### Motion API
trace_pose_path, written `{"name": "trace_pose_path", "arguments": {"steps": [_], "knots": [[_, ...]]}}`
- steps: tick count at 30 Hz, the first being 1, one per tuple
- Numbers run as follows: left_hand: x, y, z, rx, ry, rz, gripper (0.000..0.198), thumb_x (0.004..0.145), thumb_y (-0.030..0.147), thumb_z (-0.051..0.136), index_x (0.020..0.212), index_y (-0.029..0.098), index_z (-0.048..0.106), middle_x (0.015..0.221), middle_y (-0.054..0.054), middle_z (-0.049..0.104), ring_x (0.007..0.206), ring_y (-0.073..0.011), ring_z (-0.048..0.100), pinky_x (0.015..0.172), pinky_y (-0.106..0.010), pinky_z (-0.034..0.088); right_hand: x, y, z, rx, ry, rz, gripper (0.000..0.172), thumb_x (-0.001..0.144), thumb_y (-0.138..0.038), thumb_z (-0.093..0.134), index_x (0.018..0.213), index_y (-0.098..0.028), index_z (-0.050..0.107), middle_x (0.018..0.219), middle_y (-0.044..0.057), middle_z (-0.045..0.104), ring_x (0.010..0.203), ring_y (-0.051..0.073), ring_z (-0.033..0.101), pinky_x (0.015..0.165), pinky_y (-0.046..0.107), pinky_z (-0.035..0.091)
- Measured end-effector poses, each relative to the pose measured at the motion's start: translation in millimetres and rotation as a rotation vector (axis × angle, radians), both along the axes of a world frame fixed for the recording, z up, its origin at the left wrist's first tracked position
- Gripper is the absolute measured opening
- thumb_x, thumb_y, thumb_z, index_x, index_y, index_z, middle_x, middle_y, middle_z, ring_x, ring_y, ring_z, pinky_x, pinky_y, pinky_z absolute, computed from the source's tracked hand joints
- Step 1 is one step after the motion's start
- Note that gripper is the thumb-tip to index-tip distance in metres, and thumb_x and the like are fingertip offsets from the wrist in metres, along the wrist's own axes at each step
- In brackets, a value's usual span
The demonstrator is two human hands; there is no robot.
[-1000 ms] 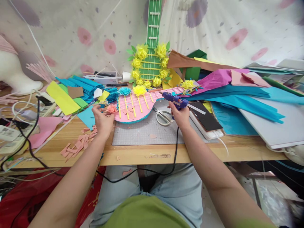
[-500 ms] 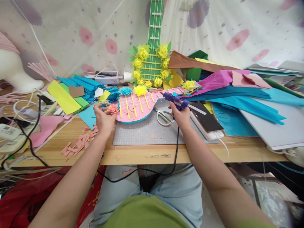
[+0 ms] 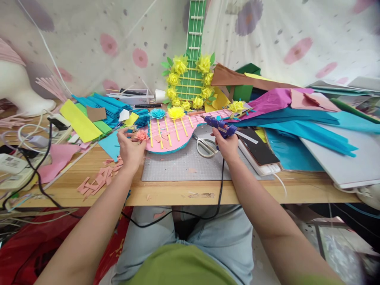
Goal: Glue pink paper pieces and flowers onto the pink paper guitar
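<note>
A pink paper guitar (image 3: pixel 172 136) with yellow strips and paper flowers lies across the grey cutting mat (image 3: pixel 190 166). My left hand (image 3: pixel 129 146) pinches a small salmon paper flower (image 3: pixel 140 135) against the guitar's left edge. My right hand (image 3: pixel 227 146) grips a blue glue gun (image 3: pixel 220 125), its nozzle pointing left over the guitar's neck; its black cord drops over the table edge. Scissors (image 3: pixel 204 145) lie on the mat between my hands.
A green paper guitar (image 3: pixel 191 59) with yellow flowers stands at the back. Blue, pink and magenta paper sheets (image 3: pixel 297 118) pile up on the right, over a tablet (image 3: pixel 259 150). Pink scraps (image 3: pixel 95 180), coloured paper and cables cover the left. A white board (image 3: pixel 350 158) lies far right.
Almost nothing has moved; the view shifted slightly, and both hands keep their grips in the same spots.
</note>
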State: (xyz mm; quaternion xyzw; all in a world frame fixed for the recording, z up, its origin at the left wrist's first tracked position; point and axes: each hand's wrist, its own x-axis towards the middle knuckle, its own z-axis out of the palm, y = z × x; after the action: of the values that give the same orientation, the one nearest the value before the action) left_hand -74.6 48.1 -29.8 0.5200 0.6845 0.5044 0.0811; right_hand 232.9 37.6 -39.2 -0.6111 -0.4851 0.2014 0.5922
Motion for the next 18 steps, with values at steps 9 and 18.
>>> {"name": "trace_pose_path", "arguments": {"steps": [9,18], "knots": [[-21.6,7.4,39.3,0.260,-0.107,0.119,0.041,0.074,0.011,0.061,0.105,0.017,0.034,0.105,-0.006,0.055,0.079,-0.0083,0.057,0.076,-0.025,0.048,0.0,0.2,0.5,-0.022,0.016,-0.008,0.041,0.069,-0.058,0.064,0.066,-0.016,0.065,0.055,0.002,0.058,0.060,0.017,0.060,0.058,0.030,0.050],[-44.9,5.0,74.8,0.489,-0.013,0.298,0.037,0.076,-0.002,0.044,0.103,0.018,0.026,0.110,-0.008,0.044,0.095,-0.0085,0.051,0.082,-0.025,0.047,-0.1,-0.5,2.0,-0.021,0.004,-0.005,0.040,0.069,-0.057,0.063,0.065,-0.017,0.064,0.053,0.001,0.057,0.059,0.016,0.059,0.058,0.029,0.050]]}}
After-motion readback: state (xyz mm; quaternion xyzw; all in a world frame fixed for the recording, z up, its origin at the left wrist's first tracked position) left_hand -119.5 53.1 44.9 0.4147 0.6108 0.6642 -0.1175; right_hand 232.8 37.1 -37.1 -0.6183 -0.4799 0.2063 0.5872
